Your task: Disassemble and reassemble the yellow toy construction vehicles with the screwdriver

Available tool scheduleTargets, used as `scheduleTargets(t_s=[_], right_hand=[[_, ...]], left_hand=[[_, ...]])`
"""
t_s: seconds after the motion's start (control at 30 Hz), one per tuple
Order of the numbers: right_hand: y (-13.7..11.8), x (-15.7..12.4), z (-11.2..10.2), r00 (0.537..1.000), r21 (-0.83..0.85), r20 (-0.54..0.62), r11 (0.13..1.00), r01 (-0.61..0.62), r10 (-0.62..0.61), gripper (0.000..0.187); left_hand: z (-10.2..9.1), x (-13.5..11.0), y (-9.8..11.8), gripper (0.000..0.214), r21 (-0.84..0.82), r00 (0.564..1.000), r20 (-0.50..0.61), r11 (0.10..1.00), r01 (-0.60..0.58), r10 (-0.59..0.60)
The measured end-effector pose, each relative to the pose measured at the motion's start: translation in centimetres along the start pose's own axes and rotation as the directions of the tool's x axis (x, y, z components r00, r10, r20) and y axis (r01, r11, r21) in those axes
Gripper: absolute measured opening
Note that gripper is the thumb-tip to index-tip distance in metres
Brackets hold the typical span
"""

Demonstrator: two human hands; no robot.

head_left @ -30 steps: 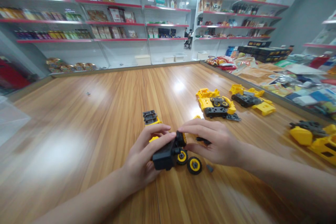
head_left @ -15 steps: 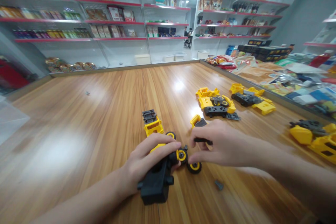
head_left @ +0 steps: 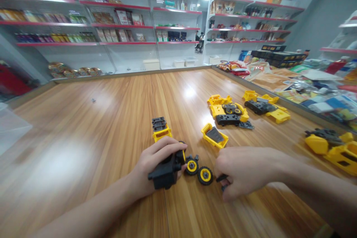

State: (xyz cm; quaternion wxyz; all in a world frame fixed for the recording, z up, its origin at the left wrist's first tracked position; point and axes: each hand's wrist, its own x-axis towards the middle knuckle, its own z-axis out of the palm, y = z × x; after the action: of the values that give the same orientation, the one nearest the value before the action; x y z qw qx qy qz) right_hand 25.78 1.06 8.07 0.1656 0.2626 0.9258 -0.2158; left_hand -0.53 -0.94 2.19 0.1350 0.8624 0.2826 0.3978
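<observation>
My left hand (head_left: 158, 160) is wrapped round a black toy-vehicle chassis (head_left: 165, 174), its blocky end towards me and a yellow-hubbed wheel at its right side. Just right of those fingers, a loose wheel (head_left: 192, 165) with a grey part behind it and another wheel (head_left: 205, 175) rest on the table. My right hand (head_left: 237, 171) is closed, fingertips down at the tabletop, around a slim black piece (head_left: 222, 177). A small grey part (head_left: 224, 187) shows at its fingertips. Beyond the left hand sits a yellow-and-grey toy truck part (head_left: 161, 130). A yellow dump bed (head_left: 214, 136) lies beyond the right hand.
Yellow and black toy vehicle parts lie in groups at the right: one nearer the middle (head_left: 228, 111), one behind (head_left: 266, 106), one at the edge (head_left: 333, 148). A small grey bit (head_left: 93, 100) lies far left. Packaged goods (head_left: 279, 78) border the table's right.
My right hand has moved down and towards me, onto the spot where the small grey part lay. The dump bed is now uncovered. My left hand has tilted the chassis, its near end moving away from me.
</observation>
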Motion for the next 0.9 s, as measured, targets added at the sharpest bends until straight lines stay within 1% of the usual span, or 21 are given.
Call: scheduleTargets(t_s=[0.1,0.17,0.2,0.27,0.3,0.37,0.47,0.6,0.67,0.8,0.9], right_hand=[[0.2,-0.4,-0.7,0.997,0.046,-0.076,0.999,0.019,-0.015,0.019],[0.1,-0.4,-1.0,0.980,0.085,-0.196,0.995,0.060,-0.042,0.021],[0.0,-0.3,-1.0,0.960,0.093,-0.275,0.992,0.086,-0.058,0.023],[-0.4,0.1,-1.0,0.899,0.096,-0.430,0.985,0.141,-0.087,0.027],[-0.6,0.3,-0.8,0.864,0.101,-0.494,0.980,0.173,-0.101,0.028],[-0.9,0.8,-0.5,0.799,0.115,-0.588,0.965,0.235,-0.124,0.024],[-1.2,1.4,0.2,0.731,0.129,-0.665,0.940,0.315,-0.154,0.017],[-1.7,1.8,0.7,0.669,0.207,-0.728,0.881,0.425,-0.152,0.014],[-2.2,1.9,0.7,0.665,0.282,-0.735,0.834,0.474,-0.129,0.011],[-3.1,2.0,0.8,0.720,0.422,-0.687,0.755,0.502,-0.094,0.006],[-3.2,2.2,0.9,0.738,0.496,-0.672,0.701,0.512,-0.064,0.004]], left_hand=[[-0.2,0.0,0.3,0.047,0.023,0.999,-0.025,0.999,-0.027,0.027],[-0.3,-0.1,0.4,0.049,0.044,0.997,-0.038,0.997,-0.065,0.067],[-0.3,-0.2,0.4,0.050,0.058,0.995,-0.046,0.994,-0.089,0.092],[-0.3,-0.1,0.6,0.049,0.091,0.987,-0.064,0.986,-0.139,0.145],[-0.3,0.0,0.7,0.049,0.112,0.982,-0.075,0.980,-0.162,0.171],[-0.4,0.2,1.0,0.048,0.162,0.972,-0.099,0.967,-0.197,0.214],[-0.6,0.5,1.6,0.050,0.219,0.963,-0.114,0.951,-0.216,0.245],[-1.0,0.7,2.1,0.048,0.236,0.961,-0.086,0.942,-0.237,0.263],[-1.1,0.7,2.2,0.047,0.230,0.962,-0.064,0.942,-0.246,0.267],[-1.2,0.5,2.1,0.052,0.204,0.955,-0.055,0.939,-0.276,0.292],[-1.1,0.3,1.9,0.055,0.192,0.952,-0.066,0.940,-0.281,0.298]])
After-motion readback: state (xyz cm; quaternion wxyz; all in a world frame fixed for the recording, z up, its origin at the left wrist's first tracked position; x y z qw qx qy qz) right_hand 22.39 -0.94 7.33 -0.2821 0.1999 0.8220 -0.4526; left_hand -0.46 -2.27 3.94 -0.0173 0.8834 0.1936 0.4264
